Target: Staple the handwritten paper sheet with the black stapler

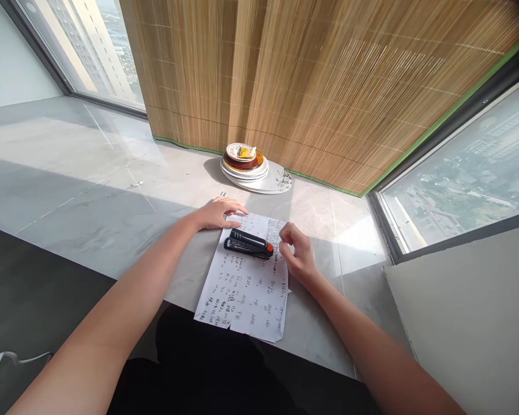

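A sheet of paper (242,294) covered in handwriting lies on the grey marble ledge (177,173), its near end at the ledge's front edge. On its upper part rests a black stapler (247,242) with an orange-red tip at its right end. My left hand (220,212) is at the paper's top left corner, fingers apart and holding nothing. Beside the paper's right edge, close to the stapler's tip, is my right hand (296,249) with its fingers curled in; whatever they may hold is hidden.
Behind the paper stands a stack of plates (244,173) with a small yellow packet (245,152) on top. A bamboo blind (263,75) hangs behind it, with windows at both sides. A white cable (30,358) shows at the lower left.
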`<state>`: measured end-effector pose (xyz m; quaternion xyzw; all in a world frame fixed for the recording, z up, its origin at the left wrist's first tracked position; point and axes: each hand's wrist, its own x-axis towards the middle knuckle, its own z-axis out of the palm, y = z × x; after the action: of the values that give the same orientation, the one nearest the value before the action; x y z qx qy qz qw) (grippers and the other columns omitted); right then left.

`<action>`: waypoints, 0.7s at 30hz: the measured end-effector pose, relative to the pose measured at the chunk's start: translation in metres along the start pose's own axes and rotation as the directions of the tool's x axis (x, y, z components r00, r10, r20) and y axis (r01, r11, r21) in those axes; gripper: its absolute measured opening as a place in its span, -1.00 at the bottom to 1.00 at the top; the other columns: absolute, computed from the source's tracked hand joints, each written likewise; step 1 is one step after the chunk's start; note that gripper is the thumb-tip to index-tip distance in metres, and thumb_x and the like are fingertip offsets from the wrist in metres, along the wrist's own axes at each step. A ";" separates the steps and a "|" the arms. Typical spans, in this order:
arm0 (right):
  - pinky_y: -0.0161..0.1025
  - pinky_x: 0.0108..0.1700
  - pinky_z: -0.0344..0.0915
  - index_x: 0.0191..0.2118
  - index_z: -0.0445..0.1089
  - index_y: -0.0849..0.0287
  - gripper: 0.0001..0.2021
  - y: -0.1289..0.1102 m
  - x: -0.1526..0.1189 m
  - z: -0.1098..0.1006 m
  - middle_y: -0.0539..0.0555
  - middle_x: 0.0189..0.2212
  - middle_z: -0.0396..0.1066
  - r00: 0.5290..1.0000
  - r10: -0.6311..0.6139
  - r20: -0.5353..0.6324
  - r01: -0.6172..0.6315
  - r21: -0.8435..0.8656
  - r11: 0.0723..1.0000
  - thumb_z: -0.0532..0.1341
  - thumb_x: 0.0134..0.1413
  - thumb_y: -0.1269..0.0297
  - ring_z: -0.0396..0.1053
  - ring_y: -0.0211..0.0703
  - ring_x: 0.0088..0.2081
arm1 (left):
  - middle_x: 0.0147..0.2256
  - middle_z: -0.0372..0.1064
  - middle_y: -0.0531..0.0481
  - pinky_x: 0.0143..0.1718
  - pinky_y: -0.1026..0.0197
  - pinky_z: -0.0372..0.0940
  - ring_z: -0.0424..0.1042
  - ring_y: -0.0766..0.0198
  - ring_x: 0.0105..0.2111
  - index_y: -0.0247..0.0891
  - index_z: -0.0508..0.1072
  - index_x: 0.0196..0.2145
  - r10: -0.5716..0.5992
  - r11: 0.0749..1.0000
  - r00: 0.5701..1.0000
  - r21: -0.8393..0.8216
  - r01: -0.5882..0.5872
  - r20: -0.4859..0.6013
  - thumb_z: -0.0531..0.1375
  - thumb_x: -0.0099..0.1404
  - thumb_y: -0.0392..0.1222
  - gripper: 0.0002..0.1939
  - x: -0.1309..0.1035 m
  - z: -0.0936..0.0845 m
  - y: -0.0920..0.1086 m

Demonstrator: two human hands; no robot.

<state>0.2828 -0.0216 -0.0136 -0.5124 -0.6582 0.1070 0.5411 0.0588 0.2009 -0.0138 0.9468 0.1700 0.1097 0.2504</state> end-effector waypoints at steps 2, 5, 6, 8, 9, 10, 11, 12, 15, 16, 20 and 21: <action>-0.21 -0.41 0.00 -0.47 -0.01 0.06 -0.68 0.000 -0.002 0.002 -0.07 -0.53 0.02 0.999 -0.037 -0.023 0.035 -0.082 0.996 0.13 0.21 0.46 0.02 -0.23 -0.47 | -0.01 0.56 -0.06 0.20 -0.02 0.15 0.47 0.07 -0.01 -0.02 0.61 0.16 -0.018 1.000 1.000 0.016 0.018 0.003 0.31 0.37 0.10 -0.55 0.000 0.002 0.000; -0.18 -0.47 -0.14 -0.53 -0.20 0.07 -0.49 -0.004 -0.006 0.003 -0.11 -0.61 -0.19 0.987 -0.113 -0.114 0.083 -0.241 0.967 0.16 0.34 0.41 -0.14 -0.28 -0.55 | 0.04 0.58 -0.03 0.24 -0.03 0.12 0.48 0.05 0.04 -0.03 0.64 0.08 -0.066 0.998 0.998 0.022 0.066 0.000 0.31 0.36 0.15 -0.59 0.001 0.004 0.003; -0.17 -0.48 -0.16 -0.53 -0.23 0.08 -0.45 -0.007 -0.007 0.003 -0.11 -0.62 -0.22 0.982 -0.117 -0.149 0.072 -0.276 0.959 0.17 0.38 0.36 -0.18 -0.29 -0.56 | 0.04 0.59 -0.01 0.25 -0.03 0.11 0.49 0.05 0.04 -0.04 0.64 0.04 -0.086 0.996 0.996 0.024 0.086 -0.004 0.32 0.35 0.17 -0.60 0.002 0.004 0.005; -0.16 -0.49 -0.17 -0.54 -0.24 0.08 -0.40 -0.012 -0.008 0.002 -0.11 -0.62 -0.22 0.972 -0.091 -0.215 0.020 -0.313 0.950 0.17 0.44 0.26 -0.21 -0.30 -0.56 | 0.03 0.60 0.02 0.27 -0.03 0.11 0.49 0.04 0.06 -0.05 0.63 -0.02 -0.121 0.992 0.992 0.031 0.122 -0.022 0.34 0.33 0.21 -0.60 0.004 0.007 0.008; -0.16 -0.49 -0.18 -0.55 -0.24 0.08 -0.39 -0.014 -0.008 0.001 -0.10 -0.63 -0.22 0.967 -0.077 -0.243 -0.006 -0.322 0.947 0.17 0.46 0.21 -0.22 -0.30 -0.56 | 0.03 0.60 0.03 0.28 -0.03 0.11 0.49 0.04 0.07 -0.05 0.62 -0.03 -0.132 0.990 0.991 0.038 0.133 -0.033 0.34 0.33 0.21 -0.61 0.005 0.009 0.009; -0.16 -0.49 -0.18 -0.55 -0.24 0.08 -0.38 -0.016 -0.008 0.000 -0.10 -0.63 -0.22 0.961 -0.068 -0.267 -0.024 -0.328 0.944 0.16 0.47 0.18 -0.22 -0.30 -0.56 | 0.03 0.60 0.04 0.29 -0.03 0.10 0.49 0.03 0.08 -0.05 0.61 -0.04 -0.140 0.989 0.989 0.047 0.142 -0.048 0.33 0.33 0.21 -0.62 0.006 0.010 0.010; -0.16 -0.49 -0.18 -0.55 -0.23 0.09 -0.38 -0.017 -0.007 -0.001 -0.10 -0.63 -0.22 0.955 -0.065 -0.289 -0.038 -0.335 0.942 0.16 0.48 0.16 -0.23 -0.30 -0.56 | 0.03 0.60 0.04 0.30 -0.04 0.09 0.48 0.03 0.10 -0.06 0.60 -0.05 -0.146 0.987 0.987 0.057 0.150 -0.064 0.33 0.34 0.20 -0.63 0.007 0.012 0.012; -0.15 -0.49 -0.18 -0.55 -0.23 0.09 -0.38 -0.018 -0.006 -0.002 -0.10 -0.63 -0.22 0.949 -0.065 -0.309 -0.047 -0.343 0.938 0.16 0.48 0.16 -0.23 -0.30 -0.56 | 0.03 0.60 0.04 0.31 -0.06 0.08 0.47 0.02 0.12 -0.07 0.59 -0.06 -0.151 0.985 0.985 0.067 0.157 -0.080 0.32 0.35 0.19 -0.65 0.009 0.015 0.013; -0.15 -0.49 -0.19 -0.56 -0.22 0.09 -0.39 -0.017 -0.002 -0.006 -0.10 -0.64 -0.22 0.933 -0.070 -0.353 -0.066 -0.359 0.931 0.16 0.47 0.19 -0.23 -0.30 -0.57 | 0.01 0.60 0.01 0.28 -0.08 0.11 0.46 -0.01 0.12 -0.11 0.57 -0.09 -0.182 0.977 0.977 0.090 0.192 -0.111 0.33 0.36 0.15 -0.68 0.013 0.020 0.017; -0.15 -0.49 -0.19 -0.56 -0.22 0.08 -0.39 -0.016 -0.001 -0.007 -0.11 -0.64 -0.23 0.932 -0.069 -0.355 -0.068 -0.359 0.931 0.16 0.46 0.20 -0.23 -0.31 -0.57 | 0.01 0.59 0.00 0.26 -0.08 0.13 0.46 -0.02 0.11 -0.12 0.56 -0.10 -0.190 0.975 0.975 0.094 0.201 -0.112 0.33 0.36 0.13 -0.68 0.014 0.021 0.018; -0.17 -0.49 -0.21 -0.56 -0.23 0.08 -0.39 -0.009 0.000 -0.008 -0.11 -0.63 -0.25 0.965 -0.017 -0.260 -0.066 -0.308 0.949 0.18 0.42 0.20 -0.25 -0.32 -0.57 | 0.02 0.58 -0.04 0.19 -0.06 0.18 0.47 -0.03 0.09 -0.14 0.53 -0.07 -0.169 0.980 0.981 0.087 0.177 -0.091 0.32 0.37 0.12 -0.67 0.016 0.024 0.017; -0.18 -0.50 -0.22 -0.57 -0.23 0.08 -0.39 -0.007 -0.001 -0.007 -0.11 -0.62 -0.25 0.980 0.012 -0.201 -0.069 -0.281 0.957 0.19 0.41 0.18 -0.25 -0.32 -0.56 | 0.03 0.58 -0.04 0.19 -0.07 0.18 0.47 -0.03 0.09 -0.14 0.52 -0.07 -0.160 0.982 0.983 0.084 0.167 -0.086 0.31 0.38 0.12 -0.67 0.016 0.025 0.015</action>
<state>0.2849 -0.0280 -0.0064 -0.6067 -0.5993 -0.0294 0.5214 0.0847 0.1838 -0.0250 0.9350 0.2617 0.1180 0.2081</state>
